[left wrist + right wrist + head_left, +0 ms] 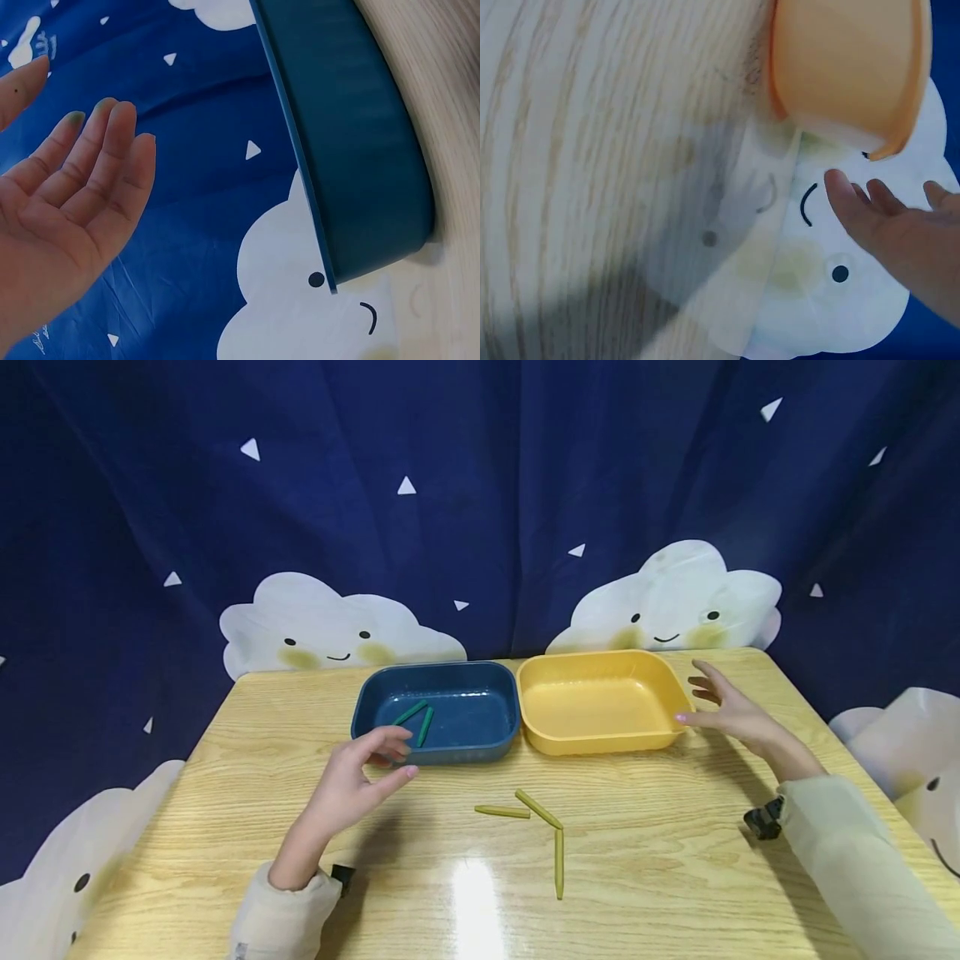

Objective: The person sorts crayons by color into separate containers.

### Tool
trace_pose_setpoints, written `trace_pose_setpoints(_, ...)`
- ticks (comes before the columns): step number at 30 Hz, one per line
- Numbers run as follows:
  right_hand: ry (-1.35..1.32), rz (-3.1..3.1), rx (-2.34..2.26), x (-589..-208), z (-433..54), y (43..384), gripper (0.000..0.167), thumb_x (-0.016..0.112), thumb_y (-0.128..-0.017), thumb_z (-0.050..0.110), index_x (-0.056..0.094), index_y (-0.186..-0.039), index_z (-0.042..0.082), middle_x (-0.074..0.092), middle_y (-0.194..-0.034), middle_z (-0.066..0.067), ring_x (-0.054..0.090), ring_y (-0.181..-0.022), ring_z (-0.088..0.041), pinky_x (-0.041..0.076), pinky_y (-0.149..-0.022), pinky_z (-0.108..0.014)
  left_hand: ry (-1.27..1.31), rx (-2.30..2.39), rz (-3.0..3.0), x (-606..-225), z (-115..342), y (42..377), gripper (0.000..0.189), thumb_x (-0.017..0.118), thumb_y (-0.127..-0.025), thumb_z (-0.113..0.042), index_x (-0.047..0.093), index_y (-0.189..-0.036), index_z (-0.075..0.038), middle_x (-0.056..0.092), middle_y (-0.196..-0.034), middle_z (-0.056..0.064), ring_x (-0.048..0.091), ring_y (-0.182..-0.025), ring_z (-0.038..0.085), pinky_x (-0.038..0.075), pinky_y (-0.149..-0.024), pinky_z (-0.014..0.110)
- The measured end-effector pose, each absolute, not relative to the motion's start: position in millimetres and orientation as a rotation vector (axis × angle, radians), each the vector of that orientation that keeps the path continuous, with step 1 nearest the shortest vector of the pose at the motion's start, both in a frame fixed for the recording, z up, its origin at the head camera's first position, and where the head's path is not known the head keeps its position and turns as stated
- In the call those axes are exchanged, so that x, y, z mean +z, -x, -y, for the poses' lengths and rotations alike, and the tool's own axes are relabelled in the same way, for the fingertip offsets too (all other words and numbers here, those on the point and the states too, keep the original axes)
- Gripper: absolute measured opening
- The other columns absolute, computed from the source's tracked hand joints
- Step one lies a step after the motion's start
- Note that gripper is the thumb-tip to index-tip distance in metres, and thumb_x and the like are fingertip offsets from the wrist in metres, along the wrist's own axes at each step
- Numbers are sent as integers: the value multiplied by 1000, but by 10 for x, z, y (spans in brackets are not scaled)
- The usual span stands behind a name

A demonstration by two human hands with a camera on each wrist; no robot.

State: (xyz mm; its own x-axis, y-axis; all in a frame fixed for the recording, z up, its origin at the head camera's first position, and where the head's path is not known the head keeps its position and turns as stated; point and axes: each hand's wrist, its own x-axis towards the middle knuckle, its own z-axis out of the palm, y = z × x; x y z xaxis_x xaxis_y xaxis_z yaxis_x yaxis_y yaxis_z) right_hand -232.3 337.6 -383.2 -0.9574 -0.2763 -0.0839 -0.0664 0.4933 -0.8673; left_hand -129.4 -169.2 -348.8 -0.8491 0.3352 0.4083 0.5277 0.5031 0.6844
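My left hand (352,789) hovers at the near left corner of a dark blue tray (472,714), fingers loosely bent and holding nothing. Two green crayons (425,727) lie inside that tray. In the left wrist view the palm (56,217) shows bare, apart from the tray's side. At the right end of a yellow tray (600,706), my right hand (727,710) is raised with its fingers spread and nothing in them. Three yellowish crayons lie on the table in front of the trays: one sideways (502,812), one slanted (538,809), one pointing towards me (558,864).
The two trays stand side by side near the back edge of a wooden table (285,760). Behind them hangs a dark blue curtain (465,527) printed with clouds and triangles. Each wrist carries a small black device (763,820).
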Motion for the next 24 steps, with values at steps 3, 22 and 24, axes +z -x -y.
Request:
trace_pose_setpoints(3,297,-2467,-1415,-3885,-3381,2369,106,68,-81,13,-17,-144,12,1,-144,-33,6,-129,-51,18,-95,-65,757,-1272,2522,-3513,1676,1308,34,70,-80,-8,59,-112,-6,64,-92,2,61,-82,18,50,-71,40)
trace_pose_setpoints(22,283,-2390,-1347,-4008,-3316,2447,110,69,-80,16,-23,-140,12,-20,-146,-21,-11,-132,-42,0,-100,-61,986,-1395,2566,-3646,1378,1517,36,69,-79,-3,56,-112,2,64,-87,10,62,-79,22,50,-71,39)
trace_pose_setpoints(24,272,-2400,-1338,-4008,-3309,2445,110,69,-80,16,-23,-140,12,-20,-146,-22,-11,-132,-42,1,-100,-61,1018,-1399,2589,-3708,1346,1575,37,70,-79,-4,57,-113,2,64,-87,10,62,-78,19,50,-69,36)
